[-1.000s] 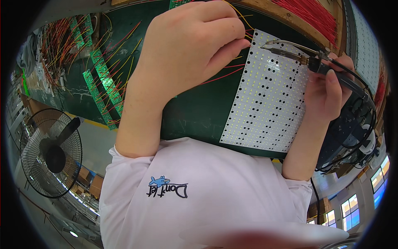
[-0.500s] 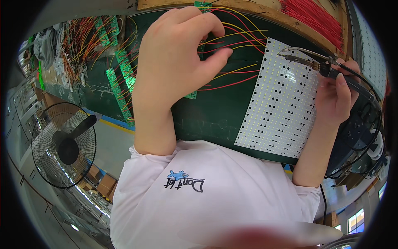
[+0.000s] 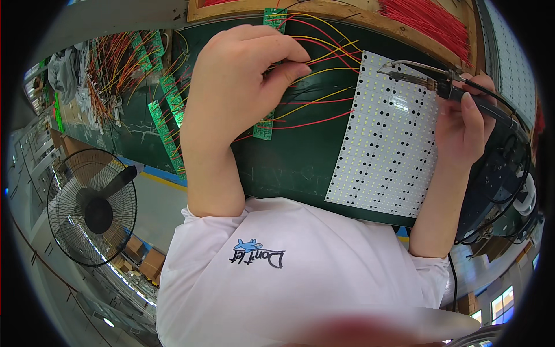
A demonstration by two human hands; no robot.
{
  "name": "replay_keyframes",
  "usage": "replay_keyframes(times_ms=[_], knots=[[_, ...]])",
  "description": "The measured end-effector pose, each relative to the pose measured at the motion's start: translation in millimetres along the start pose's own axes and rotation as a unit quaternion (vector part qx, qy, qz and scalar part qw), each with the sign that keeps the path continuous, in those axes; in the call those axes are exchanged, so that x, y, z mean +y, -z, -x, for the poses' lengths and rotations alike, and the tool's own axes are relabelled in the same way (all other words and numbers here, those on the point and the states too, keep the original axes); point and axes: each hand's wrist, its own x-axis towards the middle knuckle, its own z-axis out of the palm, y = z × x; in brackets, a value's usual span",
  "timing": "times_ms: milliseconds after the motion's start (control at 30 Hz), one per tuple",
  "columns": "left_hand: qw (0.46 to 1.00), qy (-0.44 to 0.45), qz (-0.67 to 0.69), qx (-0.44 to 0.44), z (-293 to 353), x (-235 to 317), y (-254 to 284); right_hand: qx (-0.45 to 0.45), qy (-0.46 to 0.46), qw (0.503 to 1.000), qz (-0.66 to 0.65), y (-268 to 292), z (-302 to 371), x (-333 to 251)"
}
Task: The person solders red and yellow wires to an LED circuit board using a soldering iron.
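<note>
- The left hand (image 3: 243, 81) is over a green circuit strip (image 3: 263, 128), with thumb and index finger curved toward each other. A small gap seems to be between their tips, but I cannot tell if a wire is pinched there.
- The right hand (image 3: 462, 127) grips the handle of a soldering iron (image 3: 485, 106). Its metal tip is above the upper left part of a white panel (image 3: 381, 139); I cannot tell if they touch.
- This panel lies on the dark green bench (image 3: 277, 173), to the right of the strip, with many small pale parts and black dots.
- Red and yellow wires (image 3: 321, 103) run from the strip side to the panel's left edge.
- About progress: wires are already at this strip, and the other green strips (image 3: 165, 139) at left also have wires beside them. Which joints are finished, and how many are left, I cannot judge.
- Behind the panel, a wooden tray (image 3: 341, 10) contains a thick bunch of red wires (image 3: 425, 26).
</note>
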Motion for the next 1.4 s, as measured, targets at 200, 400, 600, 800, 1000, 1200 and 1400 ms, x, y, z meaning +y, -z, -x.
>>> replay_keyframes(times_ms=[200, 400, 600, 800, 1000, 1200, 1400], knots=[[0.994, 0.078, 0.068, 0.025, 7, 1, 8, 0.004, 0.001, 1.000, 0.003, -2, -1, 1], [0.997, 0.066, 0.045, -0.003, 7, -6, 15, 0.016, 0.005, 1.000, 0.011, -2, 0, 2], [0.994, 0.029, 0.001, -0.101, 4, 1, 15, 0.018, 0.000, 1.000, 0.011, 0, -1, 1], [0.991, -0.020, -0.093, -0.097, 5, 5, 4, 0.018, 0.007, 1.000, 0.013, 0, -2, 3], [0.996, 0.003, -0.078, -0.041, 6, 6, 1, 0.007, 0.003, 1.000, -0.005, 1, -2, 0], [0.989, -0.028, -0.116, -0.087, 7, 9, 5, 0.008, 0.003, 1.000, -0.006, 2, -2, 0], [0.992, 0.008, -0.106, -0.073, 7, 11, 5, -0.004, 0.002, 1.000, -0.017, 3, -3, 0]])
